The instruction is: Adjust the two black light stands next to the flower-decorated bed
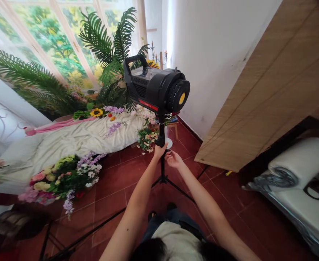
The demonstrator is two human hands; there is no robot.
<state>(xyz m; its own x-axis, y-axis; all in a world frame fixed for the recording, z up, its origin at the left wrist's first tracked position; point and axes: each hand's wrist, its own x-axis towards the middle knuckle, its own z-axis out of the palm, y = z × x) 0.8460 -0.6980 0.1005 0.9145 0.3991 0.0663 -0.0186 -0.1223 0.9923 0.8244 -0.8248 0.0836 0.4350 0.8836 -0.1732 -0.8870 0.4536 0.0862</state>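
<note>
A black studio light with a top handle and a round yellow emitter sits on a black light stand, its front turned to the right. My left hand is wrapped around the stand's column, just under a black collar. At the column's right side, slightly lower, my right hand has its fingers curled and pinched by what looks like a small knob; the fingers largely hide it. Below both hands, the stand's legs spread over the red tiles.
A bed or couch with cream cloth and a flower bunch lie left. Palm fronds rise behind the light. Right stand a leaning wooden panel and a white sofa. Another stand's leg crosses the floor at lower left.
</note>
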